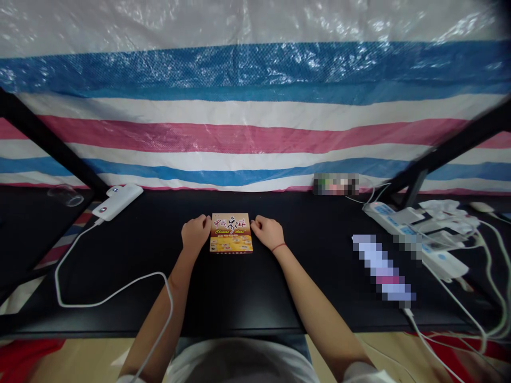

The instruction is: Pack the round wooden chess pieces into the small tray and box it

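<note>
A small square Chinese chess box [231, 233], red on top and yellow below, lies flat on the black table [239, 298] straight in front of me. My left hand [195, 232] rests against the box's left edge with fingers curled at its top corner. My right hand [268, 232], a red string on its wrist, touches the right edge the same way. The box sits on the table between both hands.
A white power bank [118, 201] with a white cable [99, 298] lies at the left. White power strips [415, 239] and tangled cords fill the right side. A clear plastic item [66, 194] sits far left. A striped tarp [255, 122] hangs behind the table.
</note>
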### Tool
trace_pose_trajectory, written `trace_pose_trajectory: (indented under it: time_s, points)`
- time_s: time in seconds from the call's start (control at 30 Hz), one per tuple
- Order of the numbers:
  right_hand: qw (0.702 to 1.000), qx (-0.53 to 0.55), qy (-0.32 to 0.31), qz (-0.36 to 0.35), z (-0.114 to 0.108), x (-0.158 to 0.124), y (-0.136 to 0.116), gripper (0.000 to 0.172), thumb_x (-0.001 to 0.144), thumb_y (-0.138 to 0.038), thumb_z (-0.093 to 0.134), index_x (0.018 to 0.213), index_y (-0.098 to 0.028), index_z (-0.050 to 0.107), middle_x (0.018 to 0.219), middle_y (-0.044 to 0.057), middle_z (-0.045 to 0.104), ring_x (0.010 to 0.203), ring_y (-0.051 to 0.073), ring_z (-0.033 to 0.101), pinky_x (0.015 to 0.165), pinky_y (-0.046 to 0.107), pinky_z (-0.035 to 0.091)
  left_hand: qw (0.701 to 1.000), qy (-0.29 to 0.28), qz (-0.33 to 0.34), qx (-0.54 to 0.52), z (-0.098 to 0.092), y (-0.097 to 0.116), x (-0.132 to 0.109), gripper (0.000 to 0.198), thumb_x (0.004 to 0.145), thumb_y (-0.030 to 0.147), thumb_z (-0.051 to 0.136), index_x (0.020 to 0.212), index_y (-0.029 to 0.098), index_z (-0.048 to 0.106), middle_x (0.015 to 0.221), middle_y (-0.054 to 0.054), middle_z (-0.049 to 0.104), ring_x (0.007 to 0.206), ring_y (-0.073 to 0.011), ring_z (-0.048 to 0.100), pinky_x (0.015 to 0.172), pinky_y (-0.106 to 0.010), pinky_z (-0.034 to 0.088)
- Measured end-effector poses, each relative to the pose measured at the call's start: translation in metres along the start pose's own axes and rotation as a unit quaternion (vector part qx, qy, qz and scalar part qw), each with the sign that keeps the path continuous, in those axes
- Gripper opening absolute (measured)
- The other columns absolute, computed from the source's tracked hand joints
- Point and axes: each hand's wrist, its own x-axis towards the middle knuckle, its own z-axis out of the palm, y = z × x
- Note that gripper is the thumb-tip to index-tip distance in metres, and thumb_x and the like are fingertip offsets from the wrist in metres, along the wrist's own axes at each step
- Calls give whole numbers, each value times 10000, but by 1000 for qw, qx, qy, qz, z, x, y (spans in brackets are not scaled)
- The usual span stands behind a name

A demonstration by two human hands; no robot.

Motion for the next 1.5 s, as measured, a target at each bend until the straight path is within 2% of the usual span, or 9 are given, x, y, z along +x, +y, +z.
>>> trace_pose_trajectory:
  time_s: [0.33,0.4,0.5,0.57,0.67,1.03,1.5]
  points:
    - [1000,-5,1,-18,2,0,3,285,864,-326,508,606,-205,488,608,-17,575,568,115,487,521,232,203,999,24,4,-47,4,0,-1,305,931,361,399,714,208,550,692,-23,621,693,-171,561,607,-282,250]
    - [1000,-4,0,-19,1,-1,3,290,867,-326,501,604,-205,487,609,-16,577,569,116,489,521,232,205,995,33,-14,-92,3,0,-1,305,909,345,417,647,205,487,626,4,551,633,-148,500,591,-275,246]
    - [1000,-2,-4,-16,0,-1,3,296,867,-330,495,598,-205,484,608,-13,578,569,118,490,519,236,204,976,81,-66,-192,0,-3,0,334,868,323,437,575,199,333,546,43,377,557,-116,360,571,-257,248]
    - [1000,-1,-4,-14,0,-1,2,295,865,-332,496,598,-206,484,605,-14,575,569,119,489,519,236,203,959,115,-89,-241,-1,-6,1,347,828,286,458,569,197,244,542,53,275,547,-108,282,569,-248,254]
    - [1000,1,-1,-15,2,0,3,286,860,-332,497,603,-206,487,603,-15,571,566,118,485,518,236,204,949,127,-93,-273,-2,-10,3,347,778,236,471,579,197,189,558,55,209,553,-106,232,567,-244,254]
    - [1000,-5,-2,-18,0,-1,2,287,870,-331,489,612,-205,502,623,-6,598,579,120,503,524,232,214,966,88,-84,-228,-1,-9,1,224,747,191,461,593,215,300,549,47,324,569,-126,329,570,-246,276]
    - [1000,8,2,-19,3,-1,4,289,865,-333,492,606,-205,494,608,-9,577,565,118,483,526,236,208,967,88,-67,-228,5,-11,2,181,734,216,463,602,214,340,554,47,360,546,-123,337,573,-251,269]
